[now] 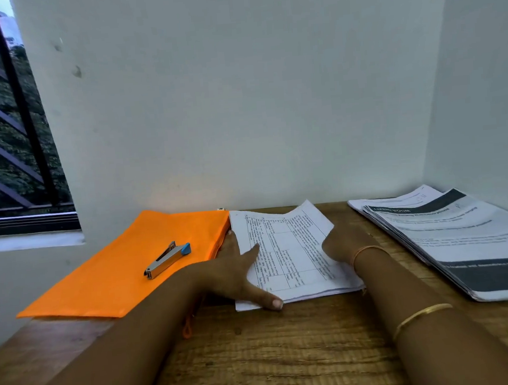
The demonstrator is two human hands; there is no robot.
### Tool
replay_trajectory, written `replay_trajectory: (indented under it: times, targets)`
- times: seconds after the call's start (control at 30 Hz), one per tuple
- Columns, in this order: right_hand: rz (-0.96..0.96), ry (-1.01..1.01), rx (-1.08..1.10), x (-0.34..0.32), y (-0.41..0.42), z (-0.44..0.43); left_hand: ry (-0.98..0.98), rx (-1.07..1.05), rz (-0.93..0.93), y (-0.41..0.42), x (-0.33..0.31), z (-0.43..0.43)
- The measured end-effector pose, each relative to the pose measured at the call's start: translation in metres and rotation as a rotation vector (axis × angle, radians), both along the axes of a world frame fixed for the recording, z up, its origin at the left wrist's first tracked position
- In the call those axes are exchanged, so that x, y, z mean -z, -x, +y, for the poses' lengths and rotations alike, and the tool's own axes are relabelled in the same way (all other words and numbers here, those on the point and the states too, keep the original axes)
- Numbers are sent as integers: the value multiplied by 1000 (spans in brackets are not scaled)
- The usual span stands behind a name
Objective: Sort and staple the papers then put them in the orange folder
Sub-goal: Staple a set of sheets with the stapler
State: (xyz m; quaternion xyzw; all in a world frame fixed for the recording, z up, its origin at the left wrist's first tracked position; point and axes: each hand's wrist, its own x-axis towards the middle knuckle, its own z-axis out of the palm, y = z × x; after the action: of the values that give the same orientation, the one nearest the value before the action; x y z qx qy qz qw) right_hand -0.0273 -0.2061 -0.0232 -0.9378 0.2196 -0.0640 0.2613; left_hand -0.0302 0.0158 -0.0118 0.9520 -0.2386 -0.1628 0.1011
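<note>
Papers (290, 250) lie mid-worktop (290, 356), just beside the orange folder (116, 273) carrying the stapler (167, 260); my left hand (231, 273) presses straight-fingered against their left edge; my right hand (339, 243) reaches beneath them, fingers hidden, grip untellable.

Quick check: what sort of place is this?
Likely a study or office corner: wooden desk against a white wall, stacks of printed papers, an orange folder with a stapler on it.

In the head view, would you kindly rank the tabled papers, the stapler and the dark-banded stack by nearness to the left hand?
1. Tabled papers: touching the left hand, centre.
2. Stapler: left, on the orange folder.
3. Dark-banded stack: far right.
</note>
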Motion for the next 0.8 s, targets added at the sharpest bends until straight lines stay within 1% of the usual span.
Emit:
replay_trajectory:
  times: [0.13, 0.23, 0.33, 0.4, 0.47, 0.53, 0.7, 0.8]
  targets:
    - [-183, -87, 38, 0, -1, -4, 18, 7, -84, -6, 2, -2]
    - [-305, -144, 45, -1, 0, -4, 58, 2, -217, -7, 3, -3]
    - [-364, -155, -59, -2, 1, 0, 128, -10, -318, -6, 4, -4]
    - [-281, -140, -131, -1, 0, 3, 74, -34, -304, -6, 5, -5]
    - [-168, -58, -177, 1, -2, 4, 7, -57, -301, -6, 4, -6]
    - [-109, 12, -195, 2, -3, 4, -41, -81, -335, -3, 2, -7]
    - [-36, 55, -251, 5, -3, 7, -23, -144, -406, -2, 2, -5]
    - [-12, 97, -220, 6, -3, 8, -90, -109, -435, -2, 3, -5]
